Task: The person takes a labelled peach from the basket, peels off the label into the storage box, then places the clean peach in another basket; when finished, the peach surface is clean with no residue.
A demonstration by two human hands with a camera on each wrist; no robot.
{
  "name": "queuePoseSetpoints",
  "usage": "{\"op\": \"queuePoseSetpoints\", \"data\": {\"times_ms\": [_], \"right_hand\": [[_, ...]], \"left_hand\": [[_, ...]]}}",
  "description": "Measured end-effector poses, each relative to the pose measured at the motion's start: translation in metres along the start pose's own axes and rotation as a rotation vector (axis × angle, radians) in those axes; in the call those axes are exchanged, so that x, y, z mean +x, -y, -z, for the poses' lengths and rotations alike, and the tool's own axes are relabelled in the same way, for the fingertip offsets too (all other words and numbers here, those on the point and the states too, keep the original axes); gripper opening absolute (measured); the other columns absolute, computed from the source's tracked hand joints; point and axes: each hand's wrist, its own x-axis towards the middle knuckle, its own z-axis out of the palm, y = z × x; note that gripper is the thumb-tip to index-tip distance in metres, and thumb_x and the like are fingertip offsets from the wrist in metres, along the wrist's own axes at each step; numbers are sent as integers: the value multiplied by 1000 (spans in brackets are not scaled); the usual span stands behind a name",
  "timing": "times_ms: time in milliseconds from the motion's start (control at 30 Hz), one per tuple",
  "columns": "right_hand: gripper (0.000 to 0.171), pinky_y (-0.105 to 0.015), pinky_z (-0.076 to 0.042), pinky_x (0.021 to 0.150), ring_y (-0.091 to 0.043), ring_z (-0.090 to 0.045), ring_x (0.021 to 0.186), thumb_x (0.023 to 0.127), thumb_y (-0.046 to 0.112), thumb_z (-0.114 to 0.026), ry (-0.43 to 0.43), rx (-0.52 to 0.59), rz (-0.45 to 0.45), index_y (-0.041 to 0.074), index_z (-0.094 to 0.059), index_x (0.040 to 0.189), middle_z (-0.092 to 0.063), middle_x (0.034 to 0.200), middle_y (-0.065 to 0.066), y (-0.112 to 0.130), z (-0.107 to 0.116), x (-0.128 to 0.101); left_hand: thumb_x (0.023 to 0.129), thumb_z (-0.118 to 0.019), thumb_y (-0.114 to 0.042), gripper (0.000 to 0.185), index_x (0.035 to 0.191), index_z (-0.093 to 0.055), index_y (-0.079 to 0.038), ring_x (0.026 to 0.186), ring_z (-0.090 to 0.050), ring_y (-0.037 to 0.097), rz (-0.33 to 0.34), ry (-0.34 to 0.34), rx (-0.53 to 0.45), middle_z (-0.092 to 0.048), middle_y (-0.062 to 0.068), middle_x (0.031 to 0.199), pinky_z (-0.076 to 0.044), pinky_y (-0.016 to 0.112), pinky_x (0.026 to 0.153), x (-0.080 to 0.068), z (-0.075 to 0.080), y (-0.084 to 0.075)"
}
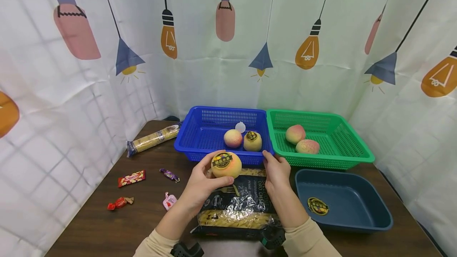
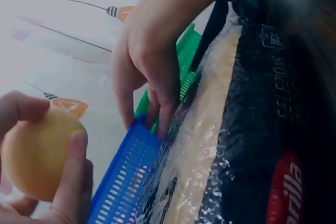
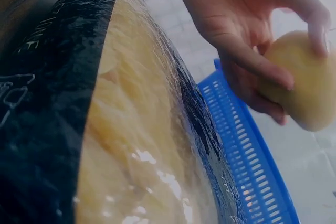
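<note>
Peach point(image 1: 231, 167) (roundish), label point(image 1: 221, 160) toward head camera

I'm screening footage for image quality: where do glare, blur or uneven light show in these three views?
Head: fairly even light, mostly sharp, small glints on the pasta bag; left wrist: hazy, washed-out curtain, dark right edge, peach soft in detail; right wrist: bright glare spots on the bag, dim upper-left corner, peach softly blurred.

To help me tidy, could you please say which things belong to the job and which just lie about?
Seemingly used: peach in left hand, other peaches, blue basket, green basket, dark tray, sticker.
Seemingly lying about: pasta bag, long packet, sweets.
</note>
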Motion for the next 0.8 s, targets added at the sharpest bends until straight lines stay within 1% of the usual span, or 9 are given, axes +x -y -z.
{"op": "queuePoseSetpoints", "data": {"times_ms": [167, 267, 433, 500, 600, 633, 700, 733, 800], "right_hand": [[75, -43, -33, 137, -37, -30, 170, 112, 10, -63, 60, -1, -14, -4, -23, 173, -23, 182, -24, 3, 4, 2], [77, -42, -28, 139, -35, -24, 172, 112, 8, -60, 105, 11, -21, -4, -17, 175, -19, 184, -23, 5, 7, 2], [79, -41, -27, 140, -35, -22, 173, 113, 8, -58, 144, 8, -41, -3, -12, 176, -15, 185, -23, 11, 13, -12], [82, -39, -26, 140, -35, -20, 173, 113, 8, -57, 171, 17, -63, -3, -4, 176, -6, 186, -22, 15, 18, -23], [85, -37, -28, 139, -37, -18, 173, 114, 7, -54, 215, 65, -99, -1, 3, 176, 5, 185, -21, 22, 27, -41], [80, -37, -30, 138, -38, -21, 172, 114, 7, -54, 225, 74, -103, -1, -3, 175, 1, 184, -22, 24, 30, -46], [64, -36, -39, 133, -37, -37, 164, 113, 7, -56, 236, 44, -88, -1, -24, 169, -22, 176, -22, 27, 33, -54], [53, -36, -44, 130, -34, -45, 158, 113, 8, -59, 245, 10, -64, 0, -37, 161, -35, 168, -19, 28, 35, -56], [33, -36, -52, 122, -29, -59, 142, 112, 10, -63, 283, -95, 22, 0, -54, 142, -55, 149, -15, 31, 36, -60]], "left_hand": [[85, -95, -5, 88, 161, -55, -27, 131, -72, 26, -151, 10, 119, -61, 10, 154, -66, 32, 94, -3, -3, 2], [84, -95, -3, 89, 161, -55, -28, 130, -72, 25, -211, 35, 146, -61, 12, 154, -67, 34, 93, -4, -6, 3], [82, -95, 1, 91, 160, -56, -27, 125, -73, 25, -253, 51, 155, -62, 12, 154, -68, 36, 92, -7, -10, 3], [81, -95, 1, 92, 159, -57, -29, 124, -73, 27, -257, 46, 168, -63, 12, 153, -69, 36, 91, -8, -12, 4], [80, -96, 1, 92, 158, -58, -29, 123, -72, 28, -251, 44, 176, -65, 10, 151, -69, 36, 89, -9, -14, 4], [80, -96, 1, 93, 159, -58, -27, 123, -72, 29, -245, 45, 175, -65, 10, 149, -69, 36, 89, -8, -15, 5], [79, -96, 1, 93, 159, -57, -25, 123, -72, 29, -236, 46, 178, -67, 9, 147, -69, 36, 89, -8, -16, 5], [79, -96, 2, 93, 160, -57, -24, 123, -71, 29, -234, 45, 180, -67, 9, 146, -69, 36, 89, -8, -16, 6], [79, -96, 2, 94, 161, -56, -21, 124, -70, 30, -236, 46, 194, -66, 9, 145, -69, 35, 89, -8, -17, 7]]}}
